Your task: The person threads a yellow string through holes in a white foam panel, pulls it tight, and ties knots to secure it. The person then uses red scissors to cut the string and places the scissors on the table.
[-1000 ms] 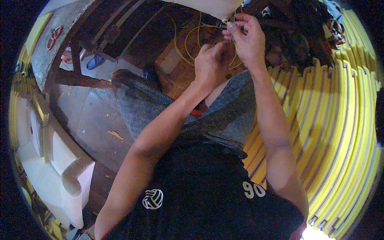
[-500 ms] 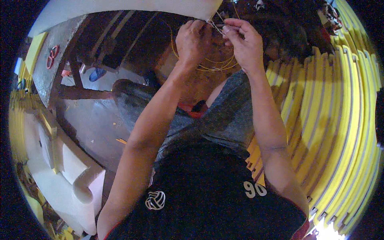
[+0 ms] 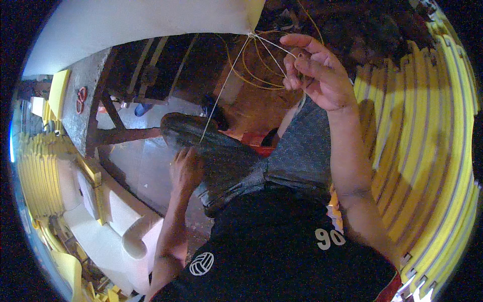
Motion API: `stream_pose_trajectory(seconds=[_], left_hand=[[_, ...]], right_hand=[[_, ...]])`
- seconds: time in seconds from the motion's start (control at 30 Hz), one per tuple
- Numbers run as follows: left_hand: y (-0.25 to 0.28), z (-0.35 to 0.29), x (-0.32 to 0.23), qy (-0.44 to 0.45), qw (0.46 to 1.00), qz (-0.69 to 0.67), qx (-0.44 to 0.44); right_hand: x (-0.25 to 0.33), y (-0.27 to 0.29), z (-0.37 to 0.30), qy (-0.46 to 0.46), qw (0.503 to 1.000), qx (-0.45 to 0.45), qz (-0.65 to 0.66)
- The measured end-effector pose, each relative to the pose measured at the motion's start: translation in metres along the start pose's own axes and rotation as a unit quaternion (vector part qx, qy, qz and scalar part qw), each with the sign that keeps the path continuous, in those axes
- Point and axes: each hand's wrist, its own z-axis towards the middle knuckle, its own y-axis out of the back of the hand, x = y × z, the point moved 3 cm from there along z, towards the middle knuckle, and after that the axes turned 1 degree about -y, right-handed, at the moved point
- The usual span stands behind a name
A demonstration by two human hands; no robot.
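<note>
Drawing the white cord down and to the left, the left hand has left its position at the corner of the white panel, where it was half a second earlier, and now sits low beside the left trouser leg. The panel also fills more of the view, although a turn of the head may account for part of that shift. One length of cord now runs straight from the panel corner to the left hand, which suggests that slack has been taken out and that the tie at the corner is being pulled tight. The left hand appears closed on this length; the exact grip point is hidden behind the fingers. The right hand is raised to the right of the corner, thumb and fingers pinched on cord, with the index finger extended. Two further strands span the short gap from the corner to the right hand and also look straight. All strands meet at the panel corner, above and between the hands; whether a knot or a hole secures them there cannot be determined. Neither hand touches the panel. Loops of thin yellow cord hang below the corner. Red-handled scissors lie on the bench, well apart from both hands.
</note>
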Motion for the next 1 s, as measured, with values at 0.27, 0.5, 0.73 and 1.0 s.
stream_pose_trajectory(seconds=[0.27,0.5,0.73,1.0], left_hand=[[-0.08,-0.227,0.128,-0.005,0.979,0.184,0.084],[-0.155,-0.4,0.189,0.341,0.896,0.0,0.283],[-0.171,-0.438,0.192,0.446,0.852,-0.06,0.267],[-0.174,-0.42,0.193,0.452,0.854,-0.09,0.241]], right_hand=[[0.007,-0.022,-0.011,-0.093,0.967,-0.056,-0.232],[-0.004,-0.024,0.0,0.052,0.868,-0.113,-0.48],[-0.047,-0.014,0.024,0.213,0.78,-0.275,-0.521],[-0.07,-0.023,0.04,-0.042,0.981,-0.169,0.089]])
